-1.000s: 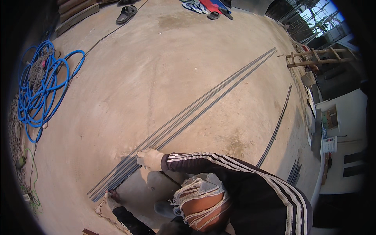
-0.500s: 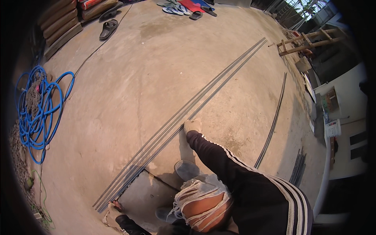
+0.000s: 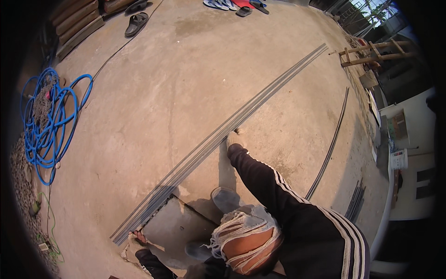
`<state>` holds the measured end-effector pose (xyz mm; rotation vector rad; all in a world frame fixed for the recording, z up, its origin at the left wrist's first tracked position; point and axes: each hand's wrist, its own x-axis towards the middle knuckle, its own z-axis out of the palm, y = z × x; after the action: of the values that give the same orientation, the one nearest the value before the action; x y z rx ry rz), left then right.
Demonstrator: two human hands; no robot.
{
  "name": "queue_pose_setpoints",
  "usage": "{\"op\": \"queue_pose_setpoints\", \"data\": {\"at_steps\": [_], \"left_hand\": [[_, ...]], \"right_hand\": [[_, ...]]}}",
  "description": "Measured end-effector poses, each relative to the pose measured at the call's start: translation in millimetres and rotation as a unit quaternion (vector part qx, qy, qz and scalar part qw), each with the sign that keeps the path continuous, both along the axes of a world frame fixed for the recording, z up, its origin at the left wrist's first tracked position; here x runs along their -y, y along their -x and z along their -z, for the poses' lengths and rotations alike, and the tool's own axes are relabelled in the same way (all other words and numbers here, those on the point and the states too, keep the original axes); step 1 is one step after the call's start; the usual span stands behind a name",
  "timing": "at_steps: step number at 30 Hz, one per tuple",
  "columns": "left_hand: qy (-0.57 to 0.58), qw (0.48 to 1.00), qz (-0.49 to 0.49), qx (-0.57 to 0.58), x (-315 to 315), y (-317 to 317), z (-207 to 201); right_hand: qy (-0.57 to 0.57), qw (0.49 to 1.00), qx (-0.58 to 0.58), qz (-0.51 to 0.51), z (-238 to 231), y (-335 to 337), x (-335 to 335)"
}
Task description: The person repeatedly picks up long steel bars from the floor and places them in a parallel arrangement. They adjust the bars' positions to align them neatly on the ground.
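A bundle of several long, thin grey metal rods [image 3: 204, 148] lies slantwise across the concrete, from the near left to the far right. At its near end, my left hand [image 3: 136, 242], in a pale glove with bare fingertips, is closed at the rods. My right hand [image 3: 236, 138], also in a pale glove, is closed against the near side of the bundle around its middle. Its fingers are partly hidden, so how many rods it holds is unclear. Between my arms shows my bent knee in ripped jeans [image 3: 251, 237], with a grey shoe [image 3: 225, 199] close by.
A coiled blue hose [image 3: 51, 162] lies at the left. More rods rest on the right: a long bent bundle [image 3: 331, 149] and a shorter dark one [image 3: 355, 202]. A wooden ladder [image 3: 374, 53], sandals [image 3: 136, 24] and stacked sacks [image 3: 76, 21] stand farther off. A slab edge [image 3: 195, 214] lies beneath me.
The rods nearest me have moved away from me against the others, narrowing the gap. My right hand has travelled with them; my left hand has shifted slightly up the picture. The view has turned a little.
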<state>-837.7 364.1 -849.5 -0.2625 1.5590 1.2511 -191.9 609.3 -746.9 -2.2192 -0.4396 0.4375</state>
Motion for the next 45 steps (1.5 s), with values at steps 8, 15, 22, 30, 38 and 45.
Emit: {"op": "queue_pose_setpoints", "data": {"at_steps": [8,15,22,30,38,45], "left_hand": [[-0.188,0.963,0.132,0.142,10,30,20],[-0.106,0.985,0.036,0.129,12,28,11],[-0.060,0.997,-0.008,0.056,8,16,3],[-0.055,0.996,-0.001,0.073,9,20,-1],[-0.026,0.999,0.018,0.002,0,2,-21],[0.022,0.999,0.018,-0.028,-8,-4,-34]], "right_hand": [[-0.018,1.000,0.004,-0.014,7,-3,-8],[-0.025,0.998,0.036,0.036,53,-55,-31],[-0.070,0.997,0.021,-0.004,66,-129,-59],[-0.288,0.942,-0.153,0.079,81,-126,-68],[-0.335,0.917,-0.214,0.038,106,-157,-67],[-0.242,0.951,-0.190,-0.037,100,-160,-55]]}}
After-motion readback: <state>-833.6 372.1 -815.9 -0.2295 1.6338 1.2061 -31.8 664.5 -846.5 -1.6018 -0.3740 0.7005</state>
